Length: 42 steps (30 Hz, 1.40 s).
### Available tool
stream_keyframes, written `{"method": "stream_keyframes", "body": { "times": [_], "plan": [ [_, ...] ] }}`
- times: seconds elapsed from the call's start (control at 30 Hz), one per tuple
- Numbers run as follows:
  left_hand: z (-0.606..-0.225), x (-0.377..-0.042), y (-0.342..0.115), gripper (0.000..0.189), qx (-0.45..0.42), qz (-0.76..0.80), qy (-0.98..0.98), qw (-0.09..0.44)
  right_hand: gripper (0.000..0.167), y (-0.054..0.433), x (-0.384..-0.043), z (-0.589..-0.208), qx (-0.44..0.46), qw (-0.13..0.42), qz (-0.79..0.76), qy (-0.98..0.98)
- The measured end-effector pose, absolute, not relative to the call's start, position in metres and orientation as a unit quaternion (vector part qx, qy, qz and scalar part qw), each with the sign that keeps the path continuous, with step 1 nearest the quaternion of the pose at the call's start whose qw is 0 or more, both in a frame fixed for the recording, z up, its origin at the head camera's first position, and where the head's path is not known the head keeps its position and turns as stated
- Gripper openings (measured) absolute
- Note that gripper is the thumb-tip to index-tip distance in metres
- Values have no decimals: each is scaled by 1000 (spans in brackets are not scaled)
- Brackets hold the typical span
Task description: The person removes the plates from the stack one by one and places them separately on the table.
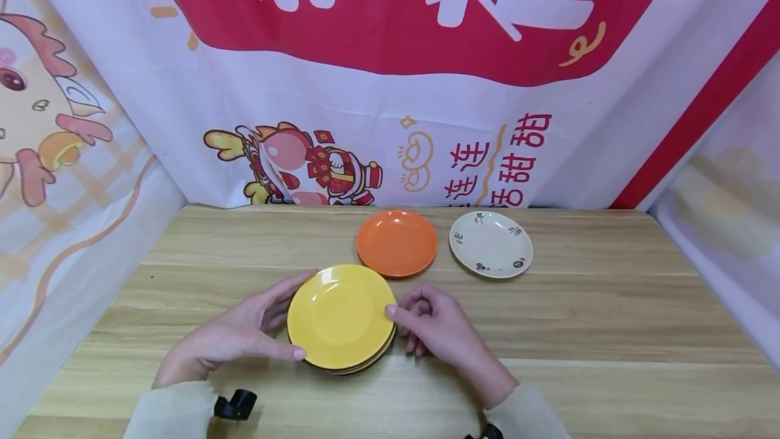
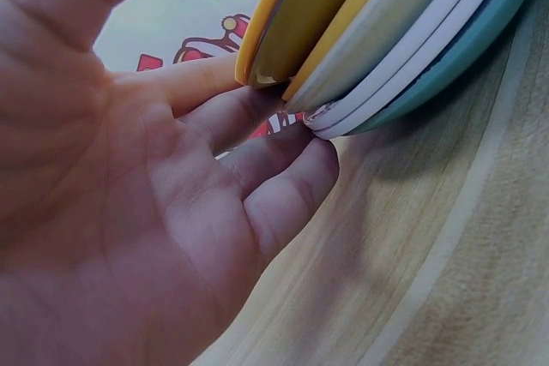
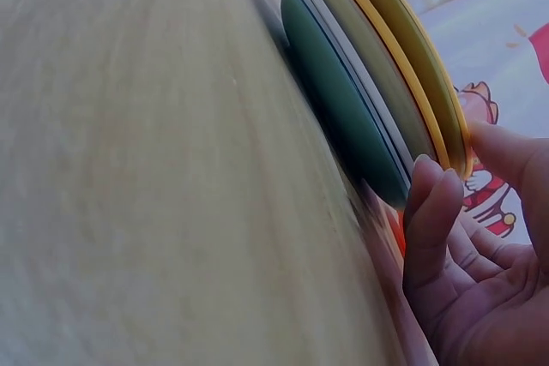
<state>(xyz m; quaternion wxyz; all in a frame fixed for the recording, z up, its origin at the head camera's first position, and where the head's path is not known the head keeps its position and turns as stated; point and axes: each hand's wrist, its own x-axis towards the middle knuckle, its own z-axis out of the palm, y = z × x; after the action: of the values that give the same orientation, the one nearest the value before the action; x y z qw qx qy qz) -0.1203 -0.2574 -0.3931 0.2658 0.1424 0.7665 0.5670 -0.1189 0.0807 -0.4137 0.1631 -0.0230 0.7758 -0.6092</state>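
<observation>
A stack of plates sits on the wooden table, with a glossy yellow plate [image 1: 341, 317] on top. Beneath it, in the left wrist view, come a second yellow rim, a cream plate [image 2: 377, 32], white rims and a green plate [image 2: 455, 66]. A narrow gap shows under the top plate. My left hand [image 1: 244, 330] holds that plate's left side, thumb at the near rim, index finger at the far rim; its lower fingers touch the stack's edge. Opposite, my right hand [image 1: 435, 324] grips the right rim, thumb on top, fingers curled beside the stack [image 3: 369, 66].
Behind the stack lies an orange plate [image 1: 397, 244]. To its right is a white plate with small dark markings [image 1: 491, 245]. A printed cloth [image 1: 341, 100] hangs along the back edge of the wooden table [image 1: 609, 317], and more cloth hangs at both sides.
</observation>
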Motion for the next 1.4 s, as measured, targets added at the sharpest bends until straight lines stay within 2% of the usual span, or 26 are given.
{"method": "stream_keyframes", "body": {
  "times": [0.93, 1.4],
  "plan": [
    [-393, -122, -258, 113, 146, 570, 763, 266, 40, 66, -111, -411, 6, 168, -653, 738],
    [-395, -123, -258, 111, 155, 562, 765, 273, 30, 67, -111, -411, 6, 167, -664, 729]
  ]
}}
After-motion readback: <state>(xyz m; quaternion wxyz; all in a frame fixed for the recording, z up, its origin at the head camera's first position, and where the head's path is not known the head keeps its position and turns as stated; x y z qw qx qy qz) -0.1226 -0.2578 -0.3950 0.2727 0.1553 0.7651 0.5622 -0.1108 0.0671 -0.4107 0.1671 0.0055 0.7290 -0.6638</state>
